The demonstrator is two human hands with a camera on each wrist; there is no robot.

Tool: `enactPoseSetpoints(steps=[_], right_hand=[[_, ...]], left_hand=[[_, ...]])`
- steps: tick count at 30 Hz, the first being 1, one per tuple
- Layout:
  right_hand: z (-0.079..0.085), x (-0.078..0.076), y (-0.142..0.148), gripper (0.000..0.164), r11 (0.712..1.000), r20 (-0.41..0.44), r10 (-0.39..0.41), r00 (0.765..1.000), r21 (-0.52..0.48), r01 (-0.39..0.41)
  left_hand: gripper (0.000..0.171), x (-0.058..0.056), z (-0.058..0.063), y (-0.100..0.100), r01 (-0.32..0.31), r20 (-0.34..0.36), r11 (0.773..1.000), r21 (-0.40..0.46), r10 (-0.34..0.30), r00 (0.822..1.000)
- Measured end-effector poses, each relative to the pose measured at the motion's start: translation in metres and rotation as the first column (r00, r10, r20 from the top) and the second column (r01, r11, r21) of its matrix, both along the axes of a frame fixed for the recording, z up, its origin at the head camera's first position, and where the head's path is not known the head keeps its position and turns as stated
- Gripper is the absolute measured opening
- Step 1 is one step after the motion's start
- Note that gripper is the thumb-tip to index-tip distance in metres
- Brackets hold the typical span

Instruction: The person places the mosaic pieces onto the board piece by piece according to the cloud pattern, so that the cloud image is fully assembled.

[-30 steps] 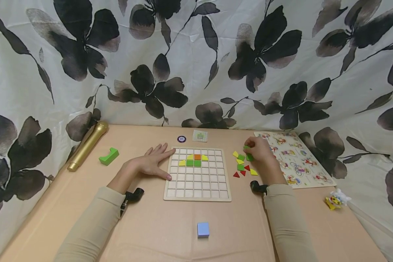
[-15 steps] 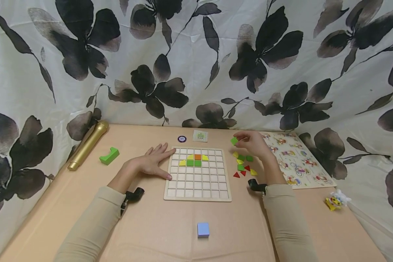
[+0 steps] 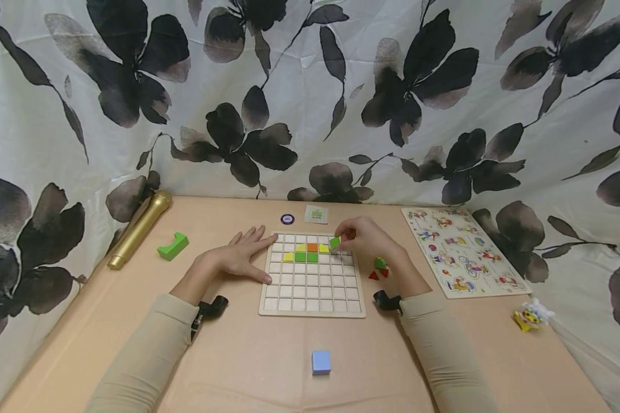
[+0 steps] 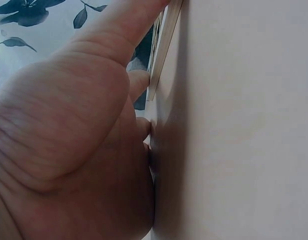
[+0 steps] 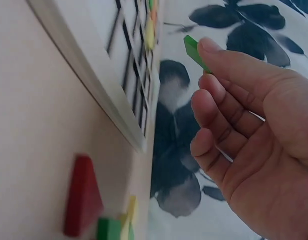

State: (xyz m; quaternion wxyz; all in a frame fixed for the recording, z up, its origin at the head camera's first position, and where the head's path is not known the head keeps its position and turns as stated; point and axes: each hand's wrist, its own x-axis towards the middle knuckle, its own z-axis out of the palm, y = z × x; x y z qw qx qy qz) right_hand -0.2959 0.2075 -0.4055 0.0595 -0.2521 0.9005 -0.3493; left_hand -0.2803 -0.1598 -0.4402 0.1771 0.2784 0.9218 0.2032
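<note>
In the head view a pale square grid board (image 3: 310,295) lies on the table. Green, yellow and orange tiles fill part of its upper rows, among them an orange tile (image 3: 312,248). My left hand (image 3: 240,259) rests at the board's left edge with fingers spread, thumb on the rim. Thumb and forefinger of my right hand (image 3: 369,238) pinch a green square tile (image 5: 193,52) over the board's upper right. In the right wrist view the other fingers are loosely bent. Below the right wrist lie loose pieces, including a red triangle (image 5: 83,197); the hand hides some of them.
A small pattern card (image 3: 316,214) and a round token (image 3: 287,219) lie behind the board. At left are a gold microphone (image 3: 139,229) and a green block (image 3: 173,246). A picture board (image 3: 465,252) and toy figure (image 3: 531,315) lie right; a blue cube (image 3: 321,362) sits in front.
My right hand has lifted the green tile from the loose pieces at right and carried it left over the board. The left hand has stayed in place.
</note>
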Motion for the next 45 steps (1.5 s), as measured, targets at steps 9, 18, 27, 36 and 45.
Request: enactPoseSetpoints(steps=[9,18,27,36,45], right_hand=[[-0.012,0.006,-0.018,0.019,0.994,0.089,0.099,0.991,0.043,-0.103],[-0.019,0.006,-0.025,0.022,0.987,0.074,0.121,0.990,0.101,-0.128],[-0.021,0.007,-0.026,0.025,0.985,0.099,0.119,0.988,0.115,-0.130],[0.005,0.007,0.002,0.033,0.993,0.023,0.048,0.999,0.103,-0.050],[0.029,0.004,0.052,0.034,0.999,-0.054,-0.002,0.999,0.045,0.005]], left_hand=[[0.119,0.000,-0.002,0.000,0.000,0.004,1.000,0.007,0.000,1.000],[0.119,0.002,-0.003,0.000,-0.002,0.006,1.000,0.001,0.002,1.000],[0.120,0.001,-0.005,-0.001,-0.005,0.004,1.000,0.004,0.005,1.000],[0.119,0.000,-0.003,0.000,-0.001,0.006,1.000,0.009,0.001,1.000],[0.119,-0.001,-0.002,0.000,-0.004,-0.006,1.000,0.007,0.004,1.000]])
